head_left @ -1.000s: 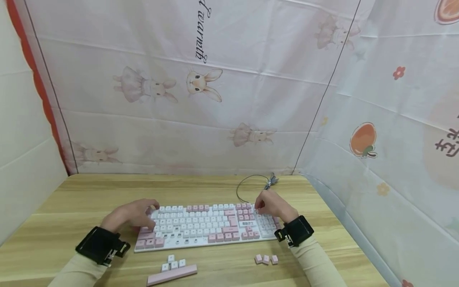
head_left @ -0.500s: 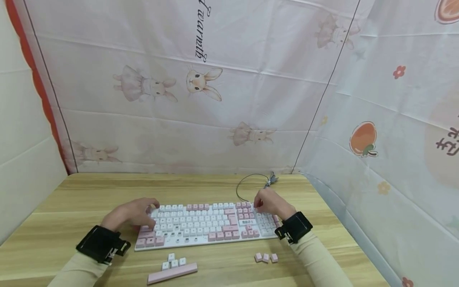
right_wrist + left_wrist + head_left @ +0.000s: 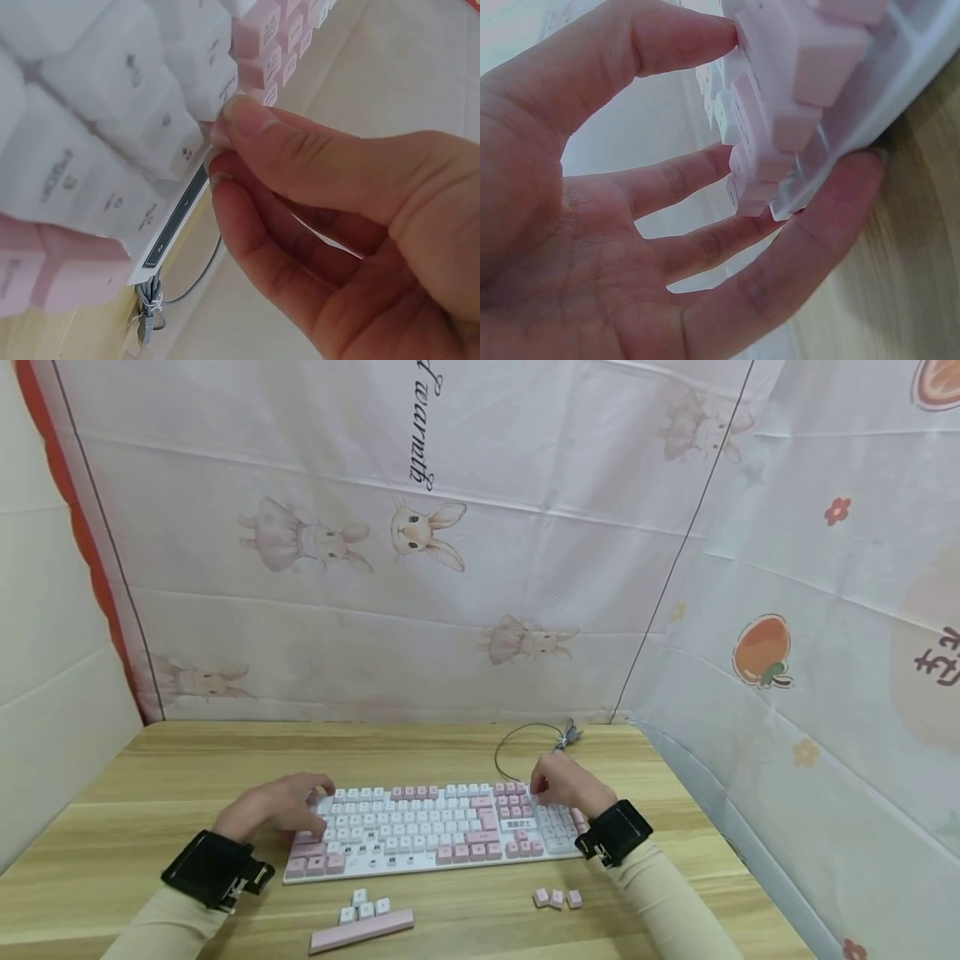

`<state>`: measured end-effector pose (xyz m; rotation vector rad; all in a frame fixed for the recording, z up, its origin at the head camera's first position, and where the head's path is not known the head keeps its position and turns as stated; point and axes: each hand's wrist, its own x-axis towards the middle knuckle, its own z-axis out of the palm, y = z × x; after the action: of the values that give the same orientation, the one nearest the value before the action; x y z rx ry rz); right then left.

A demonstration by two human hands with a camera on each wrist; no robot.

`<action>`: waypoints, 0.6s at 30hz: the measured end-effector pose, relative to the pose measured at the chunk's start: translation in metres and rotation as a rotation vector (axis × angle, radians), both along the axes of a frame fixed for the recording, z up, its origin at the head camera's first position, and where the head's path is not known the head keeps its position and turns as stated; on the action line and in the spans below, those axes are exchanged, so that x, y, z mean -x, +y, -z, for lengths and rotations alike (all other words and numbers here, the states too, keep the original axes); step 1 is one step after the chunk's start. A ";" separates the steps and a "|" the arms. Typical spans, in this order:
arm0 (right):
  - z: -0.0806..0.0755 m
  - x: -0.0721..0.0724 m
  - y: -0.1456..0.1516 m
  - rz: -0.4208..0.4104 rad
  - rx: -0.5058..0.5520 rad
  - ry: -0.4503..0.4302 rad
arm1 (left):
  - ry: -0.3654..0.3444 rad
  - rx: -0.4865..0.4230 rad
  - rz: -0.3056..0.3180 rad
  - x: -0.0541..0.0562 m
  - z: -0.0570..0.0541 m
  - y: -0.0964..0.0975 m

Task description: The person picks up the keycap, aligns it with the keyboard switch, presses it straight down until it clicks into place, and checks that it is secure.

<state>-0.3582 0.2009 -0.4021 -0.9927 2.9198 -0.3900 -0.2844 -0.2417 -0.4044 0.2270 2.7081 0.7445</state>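
Note:
A white and pink keyboard (image 3: pixel 420 818) lies flat on the wooden table. My left hand (image 3: pixel 273 806) grips its left end; in the left wrist view the thumb presses pink keys (image 3: pixel 825 60) and the fingers wrap the edge. At the top of the number pad, my right hand (image 3: pixel 566 778) pinches a small pale-pink keycap (image 3: pixel 219 135), mostly hidden by thumb and fingers. Several spots in the keyboard's lower left rows show bare switches (image 3: pixel 392 861). In front lie several loose white keycaps (image 3: pixel 365 911), a long pink spacebar (image 3: pixel 362 932) and three pink keycaps (image 3: pixel 557 900).
Behind the keyboard's right part, a grey cable (image 3: pixel 498 747) loops to a tied bundle with its plug (image 3: pixel 567 737). The wooden table (image 3: pixel 247 752) meets a printed cloth backdrop (image 3: pixel 405 635) at the back and side walls left and right.
Very little differs. The right hand and wrist have shifted slightly leftward at the number pad's top; the left hand keeps its hold on the keyboard.

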 end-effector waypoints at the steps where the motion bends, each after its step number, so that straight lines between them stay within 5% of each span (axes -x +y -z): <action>1: 0.000 0.000 0.000 -0.001 0.000 -0.001 | 0.002 0.000 0.000 0.000 0.000 0.000; 18: 0.004 0.001 -0.004 0.002 -0.023 0.014 | -0.010 -0.024 -0.020 0.000 0.001 0.000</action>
<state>-0.3597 0.1966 -0.4059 -0.9943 2.9311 -0.3493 -0.2849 -0.2414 -0.4056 0.2012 2.6975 0.7825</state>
